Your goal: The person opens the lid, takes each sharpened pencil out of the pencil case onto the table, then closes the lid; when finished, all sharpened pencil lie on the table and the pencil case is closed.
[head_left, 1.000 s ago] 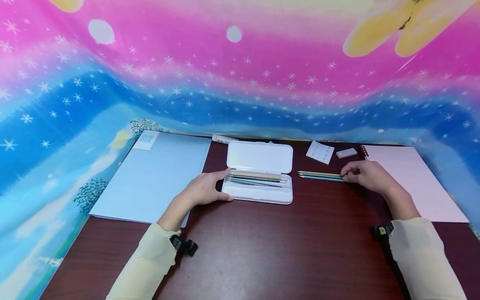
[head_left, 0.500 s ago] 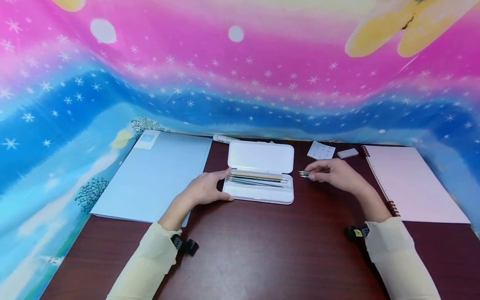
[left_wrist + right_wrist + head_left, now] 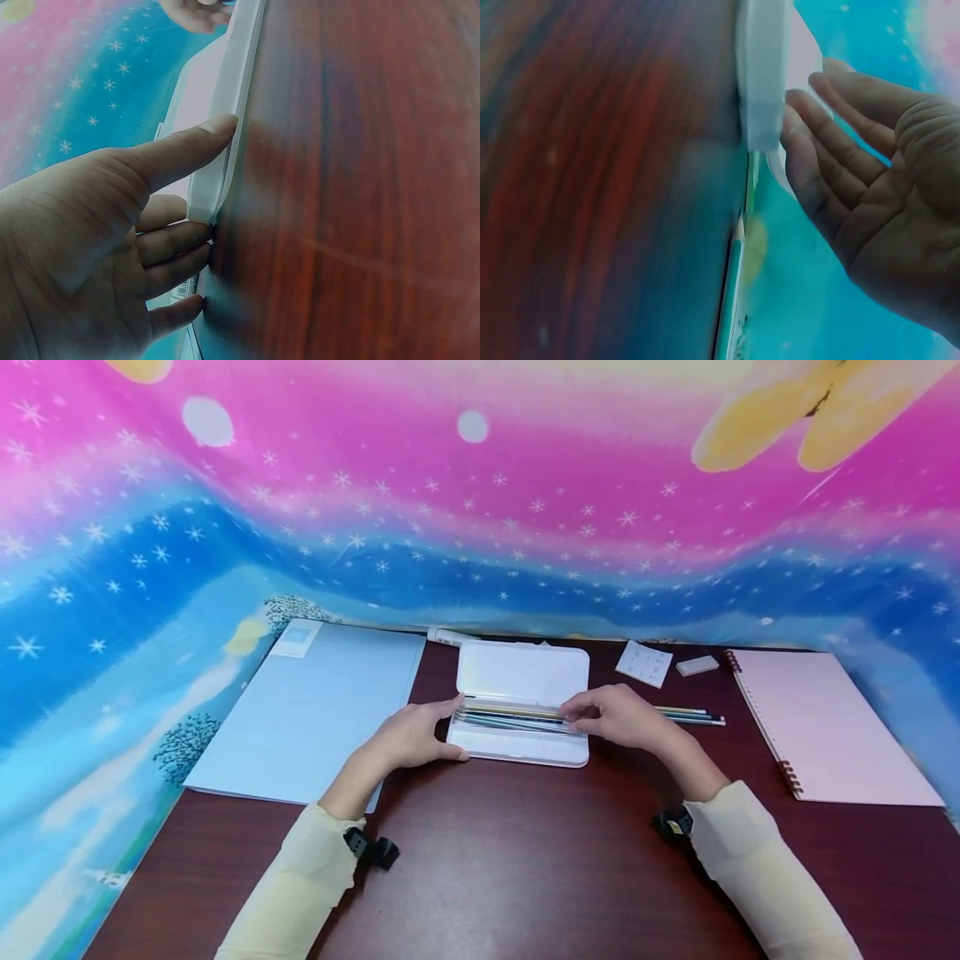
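A white pencil case [image 3: 525, 747] lies open, its lid [image 3: 522, 672] tilted back and several pencils [image 3: 506, 717] in its rear compartment. My left hand [image 3: 408, 735] grips its left end, with the thumb [image 3: 187, 154] along the front edge. At the other end of the case, my right hand [image 3: 615, 714] has its thumb and fingertips over the pencils' ends. Its fingers look loosely bent in the right wrist view, where the case wall hides some tips and no pencil shows between them. To the right, loose pencils [image 3: 693, 716] lie on the table, partly behind that hand.
A pale blue folder [image 3: 322, 718] lies on the left, a pink spiral notebook [image 3: 832, 727] on the right. Along the back are a white tube [image 3: 447, 637], a small printed white sheet [image 3: 643, 663] and a white eraser [image 3: 697, 666]. A patterned cloth [image 3: 480, 527] hangs behind the table.
My right hand has moved left, from the loose pencils on the table to the right end of the case. Those pencils have stayed put. The left hand has kept its place.
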A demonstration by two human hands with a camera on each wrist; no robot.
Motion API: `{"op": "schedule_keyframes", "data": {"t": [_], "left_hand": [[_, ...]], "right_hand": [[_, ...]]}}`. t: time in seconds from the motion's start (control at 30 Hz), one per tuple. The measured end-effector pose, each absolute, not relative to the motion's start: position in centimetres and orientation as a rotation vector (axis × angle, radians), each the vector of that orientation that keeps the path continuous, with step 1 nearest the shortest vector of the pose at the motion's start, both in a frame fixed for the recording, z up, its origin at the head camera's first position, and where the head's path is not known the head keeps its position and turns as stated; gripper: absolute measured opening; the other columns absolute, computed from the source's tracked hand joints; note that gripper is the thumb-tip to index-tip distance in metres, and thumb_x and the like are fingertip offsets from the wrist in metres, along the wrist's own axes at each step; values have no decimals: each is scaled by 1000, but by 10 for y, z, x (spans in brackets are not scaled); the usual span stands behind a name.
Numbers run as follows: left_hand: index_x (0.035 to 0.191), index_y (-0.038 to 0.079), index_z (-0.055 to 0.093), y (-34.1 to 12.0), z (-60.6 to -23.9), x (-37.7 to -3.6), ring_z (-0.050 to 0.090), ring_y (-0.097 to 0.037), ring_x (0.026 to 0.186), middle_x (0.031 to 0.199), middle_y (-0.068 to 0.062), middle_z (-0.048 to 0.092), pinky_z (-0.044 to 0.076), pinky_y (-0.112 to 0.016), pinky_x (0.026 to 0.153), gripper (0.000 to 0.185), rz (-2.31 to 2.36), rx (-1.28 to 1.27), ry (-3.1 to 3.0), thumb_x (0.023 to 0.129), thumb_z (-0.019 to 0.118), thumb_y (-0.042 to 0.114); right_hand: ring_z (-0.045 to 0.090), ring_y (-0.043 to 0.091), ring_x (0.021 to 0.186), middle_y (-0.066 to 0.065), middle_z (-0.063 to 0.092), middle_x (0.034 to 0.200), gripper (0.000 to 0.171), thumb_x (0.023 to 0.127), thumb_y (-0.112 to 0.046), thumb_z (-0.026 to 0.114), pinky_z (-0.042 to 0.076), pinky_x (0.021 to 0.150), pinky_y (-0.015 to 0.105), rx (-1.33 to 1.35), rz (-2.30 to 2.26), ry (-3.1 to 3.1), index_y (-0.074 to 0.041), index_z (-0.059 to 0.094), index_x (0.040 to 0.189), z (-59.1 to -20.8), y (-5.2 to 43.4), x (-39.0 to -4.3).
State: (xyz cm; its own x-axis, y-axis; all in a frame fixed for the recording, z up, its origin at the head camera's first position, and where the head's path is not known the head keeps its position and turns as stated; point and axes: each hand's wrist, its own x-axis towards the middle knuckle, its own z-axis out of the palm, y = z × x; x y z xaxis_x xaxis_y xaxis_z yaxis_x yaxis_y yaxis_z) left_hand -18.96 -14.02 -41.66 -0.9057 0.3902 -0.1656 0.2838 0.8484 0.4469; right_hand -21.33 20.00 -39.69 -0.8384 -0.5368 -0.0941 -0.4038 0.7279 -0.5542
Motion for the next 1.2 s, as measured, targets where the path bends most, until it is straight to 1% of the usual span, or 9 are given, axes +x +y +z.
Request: {"op": "schedule_keyframes", "data": {"t": [0.23, 0.4, 0.47, 0.67, 0.73, 0.8, 0.93, 1.07, 1.2], "left_hand": [[160, 20, 32, -141, -417, -190, 49, -31, 142, 158, -6, 46, 46, -52, 109, 96, 617, 518, 2776, 83, 80, 51], [160, 20, 33, -140, -419, -189, 50, -30, 141, 157, -6, 47, 46, -51, 108, 96, 615, 516, 2780, 83, 81, 51], [160, 20, 33, -140, -419, -189, 50, -30, 141, 157, -6, 48, 46, -51, 108, 96, 616, 514, 2780, 83, 81, 51], [160, 20, 33, -140, -418, -189, 50, -30, 141, 157, -6, 48, 47, -51, 108, 96, 624, 506, 2784, 83, 81, 50], [160, 21, 33, -140, -418, -189, 51, -30, 140, 157, -7, 48, 47, -51, 108, 96, 626, 502, 2784, 82, 81, 50], [160, 21, 33, -140, -418, -189, 51, -30, 140, 157, -7, 48, 46, -51, 108, 96, 625, 498, 2783, 82, 81, 50], [160, 20, 33, -140, -417, -189, 51, -30, 140, 156, -7, 49, 47, -51, 108, 97, 623, 494, 2784, 82, 82, 51], [160, 20, 33, -139, -417, -189, 51, -30, 140, 157, -7, 48, 46, -51, 108, 97, 620, 497, 2782, 82, 81, 51], [160, 21, 32, -139, -416, -188, 51, -30, 141, 157, -7, 48, 46, -51, 109, 97, 619, 499, 2779, 82, 81, 51]], "right_hand": [[68, 21, 112, 4, 74, 122, 27, 96, -21, 71, 54, 98, 45, -867, -498, 2702, -18, 76, 123, -397, 177, -212], [66, 17, 99, 3, 75, 117, 21, 97, -20, 70, 53, 94, 42, -833, -457, 2695, -19, 78, 116, -397, 169, -213], [64, 17, 98, 2, 75, 117, 20, 97, -20, 70, 53, 94, 43, -823, -468, 2680, -20, 78, 115, -397, 169, -213], [68, 21, 112, 3, 75, 119, 22, 96, -17, 70, 53, 101, 47, -860, -549, 2693, -21, 79, 116, -398, 177, -214], [69, 20, 109, 1, 77, 116, 20, 95, -17, 71, 54, 97, 45, -871, -578, 2709, -22, 80, 112, -397, 180, -214], [70, 17, 101, -2, 78, 110, 17, 95, -17, 72, 55, 91, 42, -869, -597, 2727, -23, 81, 108, -395, 184, -214], [66, 11, 87, -6, 78, 101, 12, 92, -20, 75, 53, 79, 35, -799, -641, 2761, -25, 82, 101, -391, 193, -214], [63, 11, 83, -6, 78, 97, 10, 91, -23, 77, 50, 75, 32, -713, -761, 2777, -27, 82, 98, -393, 210, -216], [66, 13, 82, -4, 79, 94, 10, 91, -26, 77, 53, 74, 31, -590, -935, 2729, -26, 83, 99, -395, 233, -217]]}}
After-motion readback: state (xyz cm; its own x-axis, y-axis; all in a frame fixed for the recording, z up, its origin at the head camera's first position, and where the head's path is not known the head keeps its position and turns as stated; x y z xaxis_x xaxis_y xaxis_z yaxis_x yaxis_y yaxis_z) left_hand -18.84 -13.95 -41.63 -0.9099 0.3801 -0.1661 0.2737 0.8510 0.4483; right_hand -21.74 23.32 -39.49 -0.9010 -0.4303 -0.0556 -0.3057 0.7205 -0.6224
